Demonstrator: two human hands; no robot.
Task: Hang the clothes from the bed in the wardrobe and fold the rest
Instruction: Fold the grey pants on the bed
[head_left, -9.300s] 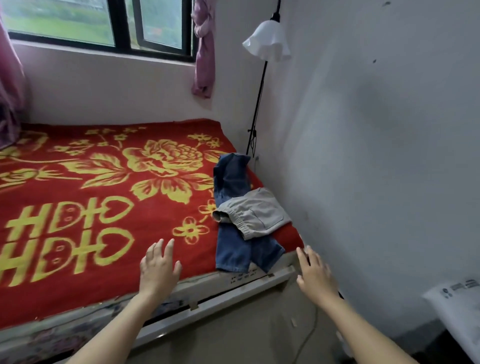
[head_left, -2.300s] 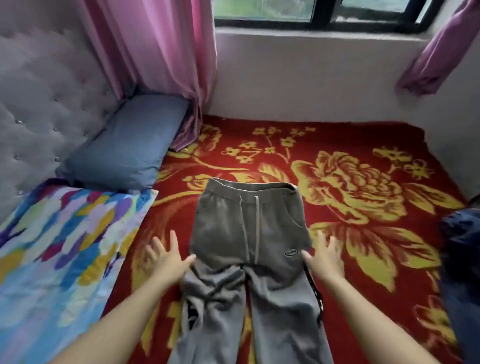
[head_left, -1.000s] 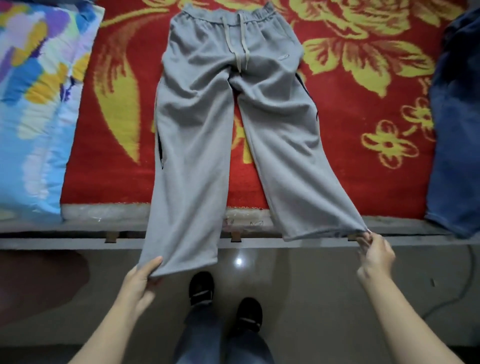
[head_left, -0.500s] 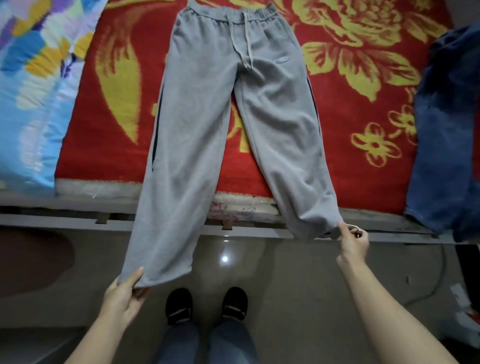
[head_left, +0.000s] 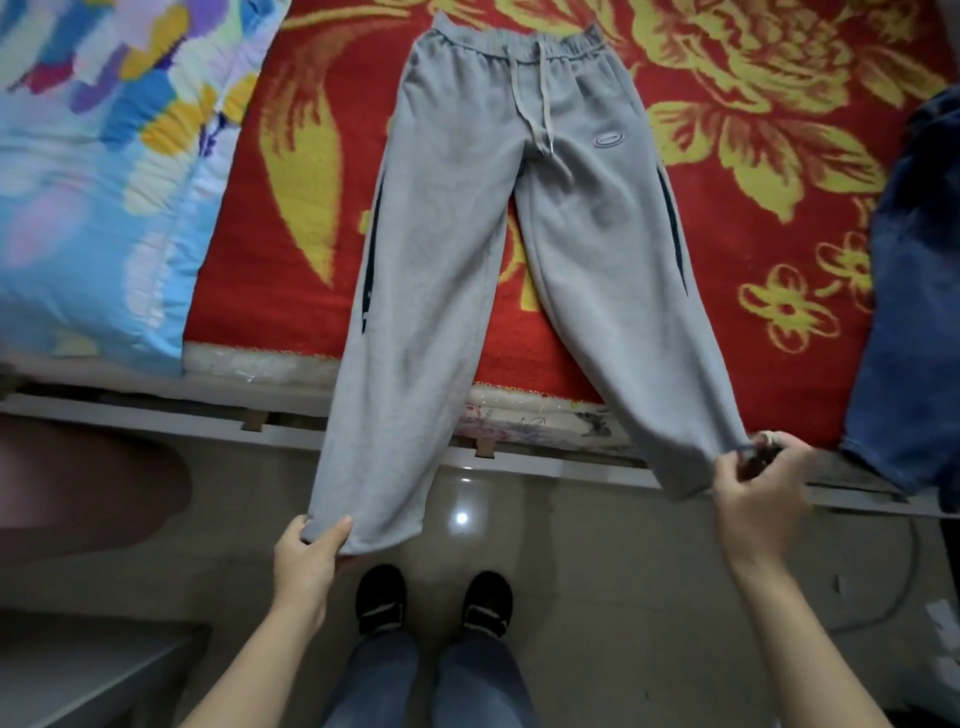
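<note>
Grey sweatpants (head_left: 498, 218) lay spread on the red blanket (head_left: 753, 171); the left hand (head_left: 306, 558) and right hand (head_left: 756, 493) each pinched a leg hem.

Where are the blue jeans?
In the head view, the blue jeans lie at the far right edge of the red blanket, right of the grey sweatpants, hanging past its near edge.

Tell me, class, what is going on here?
A person stands at the bed's edge with grey drawstring sweatpants spread flat on the red-and-yellow floral blanket. The left hand grips one leg hem, the right hand pinches the other, both hems held past the edge. Blue denim trousers lie to the right. The sweatpants are not yet folded.
</note>
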